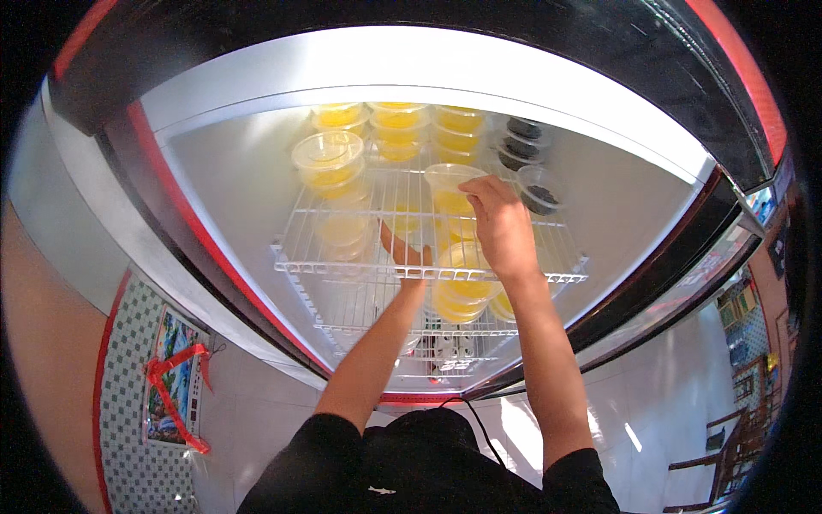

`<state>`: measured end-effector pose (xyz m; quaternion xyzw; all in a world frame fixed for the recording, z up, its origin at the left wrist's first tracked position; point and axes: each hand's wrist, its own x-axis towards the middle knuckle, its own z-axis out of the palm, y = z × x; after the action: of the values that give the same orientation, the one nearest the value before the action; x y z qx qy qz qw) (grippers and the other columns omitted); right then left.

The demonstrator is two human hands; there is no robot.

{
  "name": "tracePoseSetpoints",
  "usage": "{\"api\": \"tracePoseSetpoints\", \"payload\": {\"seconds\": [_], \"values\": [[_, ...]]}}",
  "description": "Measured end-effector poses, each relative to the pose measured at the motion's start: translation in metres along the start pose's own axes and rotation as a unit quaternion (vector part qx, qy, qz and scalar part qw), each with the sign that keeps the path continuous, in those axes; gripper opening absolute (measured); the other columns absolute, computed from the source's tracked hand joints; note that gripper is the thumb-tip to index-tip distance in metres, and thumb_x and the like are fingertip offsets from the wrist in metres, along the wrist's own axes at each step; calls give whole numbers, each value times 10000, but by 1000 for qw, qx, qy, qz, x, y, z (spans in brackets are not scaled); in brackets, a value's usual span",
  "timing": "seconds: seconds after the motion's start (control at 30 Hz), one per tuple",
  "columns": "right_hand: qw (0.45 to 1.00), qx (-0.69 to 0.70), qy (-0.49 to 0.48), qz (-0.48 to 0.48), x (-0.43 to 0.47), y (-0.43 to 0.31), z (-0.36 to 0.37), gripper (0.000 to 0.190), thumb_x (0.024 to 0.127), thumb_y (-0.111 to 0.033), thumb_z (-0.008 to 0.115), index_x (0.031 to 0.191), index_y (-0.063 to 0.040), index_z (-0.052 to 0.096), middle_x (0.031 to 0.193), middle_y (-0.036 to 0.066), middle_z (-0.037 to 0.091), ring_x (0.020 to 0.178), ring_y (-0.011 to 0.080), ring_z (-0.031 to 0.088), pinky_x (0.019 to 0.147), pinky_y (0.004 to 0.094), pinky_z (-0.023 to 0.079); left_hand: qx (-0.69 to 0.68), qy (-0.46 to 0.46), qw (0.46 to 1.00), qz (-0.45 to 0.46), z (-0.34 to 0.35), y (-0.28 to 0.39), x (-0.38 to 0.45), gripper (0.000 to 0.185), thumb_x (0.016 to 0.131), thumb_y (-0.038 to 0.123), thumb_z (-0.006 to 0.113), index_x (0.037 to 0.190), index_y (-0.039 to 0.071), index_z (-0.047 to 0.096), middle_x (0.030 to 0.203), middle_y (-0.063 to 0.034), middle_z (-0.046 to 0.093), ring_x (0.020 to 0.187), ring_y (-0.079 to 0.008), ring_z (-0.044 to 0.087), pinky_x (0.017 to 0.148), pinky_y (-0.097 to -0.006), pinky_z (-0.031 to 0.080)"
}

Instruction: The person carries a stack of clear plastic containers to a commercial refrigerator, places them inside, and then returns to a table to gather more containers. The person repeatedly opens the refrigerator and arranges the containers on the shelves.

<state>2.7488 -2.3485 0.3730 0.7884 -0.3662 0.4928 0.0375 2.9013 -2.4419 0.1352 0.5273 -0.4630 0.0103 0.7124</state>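
Inside a lit display fridge, my right hand [504, 225] is above the upper white wire shelf [379, 266], its fingertips at the rim of a clear plastic cup with yellow contents [449, 189]. Whether the fingers grip that rim is not clear. My left hand [404, 250] reaches beneath the same shelf, seen through its wires, fingers apart and nothing visible in them. Right of it, stacked lidded tubs of yellow food [462, 289] stand on the shelf below. A lidded yellow tub [327, 157] stands at the upper shelf's left, and a tub with dark contents [541, 193] at its right.
Rows of stacked yellow tubs [398, 128] and dark-filled tubs [520, 144] stand at the back of the upper shelf. Egg-like white items [444, 347] lie lower down. The fridge's red-edged frame [192, 218] bounds the left side. Wooden chairs [725, 456] stand far right.
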Motion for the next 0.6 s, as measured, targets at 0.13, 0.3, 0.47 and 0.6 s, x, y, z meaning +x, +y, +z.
{"api": "tracePoseSetpoints", "payload": {"seconds": [0.13, 0.3, 0.47, 0.6], "values": [[1000, 1, 11, -5, -2, -2, -6, 153, 953, 20, 690, 1096, -12, 732, 1085, 172, 739, 1001, 406, 716, 871, 441, 579, -193, -60, 962, -185, -57, 50, -53, 633, 945, 60, 732, 1493, -45, 433, 1452, -201, 567, 1339, -297, 575, 1131, -426, 461], [999, 34, 17, -20, 2, -3, -5, 160, 985, -6, 654, 1117, -36, 738, 1114, 159, 739, 1030, 407, 713, 871, 466, 585, -182, -135, 932, -282, -149, 120, -37, 497, 1023, -39, 612, 1510, -17, 519, 1527, -122, 562, 1321, -179, 577, 1134, -319, 449], [995, 58, 37, -78, -1, -23, -19, 229, 927, 55, 676, 1130, -24, 746, 1122, 150, 740, 1032, 380, 719, 886, 440, 590, -169, -156, 956, -183, -166, 186, 0, 485, 983, 41, 762, 1432, -14, 587, 1429, -161, 645, 1305, -236, 629, 1131, -389, 489], [989, 89, -7, -117, -19, -51, -51, 311, 854, 76, 683, 1140, -21, 756, 1143, 141, 739, 1072, 351, 720, 916, 425, 594, -151, -239, 941, -184, -190, 182, -9, 477, 945, 79, 825, 1362, -1, 609, 1459, -171, 622, 1304, -222, 626, 1109, -384, 506]]}}
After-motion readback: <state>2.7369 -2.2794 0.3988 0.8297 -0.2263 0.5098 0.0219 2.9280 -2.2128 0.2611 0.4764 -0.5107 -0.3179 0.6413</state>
